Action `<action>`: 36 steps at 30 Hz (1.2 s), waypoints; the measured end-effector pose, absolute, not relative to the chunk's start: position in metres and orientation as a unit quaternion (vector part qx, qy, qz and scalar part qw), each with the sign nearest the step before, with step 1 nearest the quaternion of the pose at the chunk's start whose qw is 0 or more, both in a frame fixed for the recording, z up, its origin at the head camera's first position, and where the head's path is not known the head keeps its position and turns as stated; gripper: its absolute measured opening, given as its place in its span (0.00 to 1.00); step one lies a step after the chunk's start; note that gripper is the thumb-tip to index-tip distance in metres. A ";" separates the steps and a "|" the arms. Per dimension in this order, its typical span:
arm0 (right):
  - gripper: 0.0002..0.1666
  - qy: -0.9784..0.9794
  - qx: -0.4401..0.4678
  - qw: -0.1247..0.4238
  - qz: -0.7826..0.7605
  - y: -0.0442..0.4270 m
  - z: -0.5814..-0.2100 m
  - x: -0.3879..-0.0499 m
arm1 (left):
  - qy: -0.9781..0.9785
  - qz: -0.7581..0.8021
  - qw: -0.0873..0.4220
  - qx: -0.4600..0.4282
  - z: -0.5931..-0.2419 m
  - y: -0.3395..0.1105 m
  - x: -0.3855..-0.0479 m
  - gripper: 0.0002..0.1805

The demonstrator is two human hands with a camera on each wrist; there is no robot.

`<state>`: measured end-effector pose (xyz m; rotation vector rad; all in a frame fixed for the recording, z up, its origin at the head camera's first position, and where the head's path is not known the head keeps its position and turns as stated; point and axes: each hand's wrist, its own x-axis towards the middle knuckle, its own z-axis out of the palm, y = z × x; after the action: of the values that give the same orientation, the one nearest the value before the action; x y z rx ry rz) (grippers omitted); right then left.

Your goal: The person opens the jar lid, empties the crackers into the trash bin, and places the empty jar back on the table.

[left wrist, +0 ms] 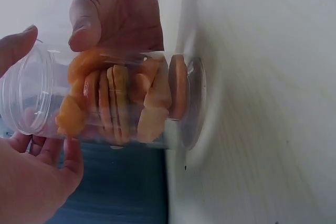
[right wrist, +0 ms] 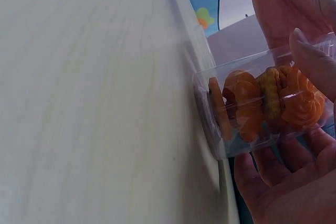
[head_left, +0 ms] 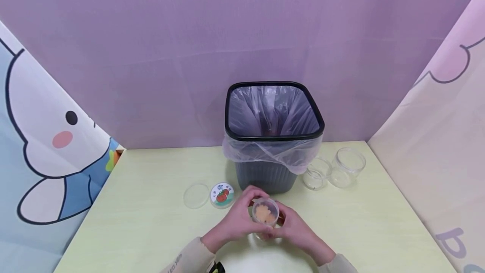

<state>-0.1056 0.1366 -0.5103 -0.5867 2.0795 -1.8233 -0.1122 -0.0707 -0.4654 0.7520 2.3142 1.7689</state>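
Both hands surround a clear plastic jar (head_left: 265, 212) in front of the bin. My left hand (head_left: 239, 218) curls its thumb and fingers around the jar near its rim, seen in the left wrist view. From the other side my right hand (head_left: 297, 227) grips the same jar, its thumb (right wrist: 311, 59) on one side and its fingers below in the right wrist view. Through the wall show orange swirls (right wrist: 303, 100) and biscuit-like pieces (left wrist: 121, 103). The jar stands nearly upright over the table; whether its base touches is unclear.
A grey bin (head_left: 265, 176) with a black rim and clear liner stands behind the hands. A round lid with a tomato picture (head_left: 222, 195) and a clear disc (head_left: 196, 196) lie left. Two clear jars (head_left: 316, 174) (head_left: 347, 167) stand right of the bin on the pale table (head_left: 151, 231).
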 end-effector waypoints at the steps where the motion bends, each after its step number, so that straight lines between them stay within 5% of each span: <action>1: 0.38 0.726 -0.205 0.157 -0.637 0.137 -0.510 -0.106 | 0.766 0.589 0.066 0.247 -0.466 -0.070 -0.111 0.38; 19: 0.41 0.713 -0.199 0.163 -0.652 0.136 -0.510 -0.105 | 0.769 0.595 0.057 0.229 -0.461 -0.080 -0.109 0.41; 36: 0.45 0.725 -0.207 0.149 -0.640 0.135 -0.513 -0.106 | 0.766 0.620 -0.002 0.169 -0.474 -0.127 -0.123 0.38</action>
<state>-0.1062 0.1347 -0.5127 -0.5948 2.0847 -1.8399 -0.1232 -0.1272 -0.4737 0.5329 2.4093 1.9499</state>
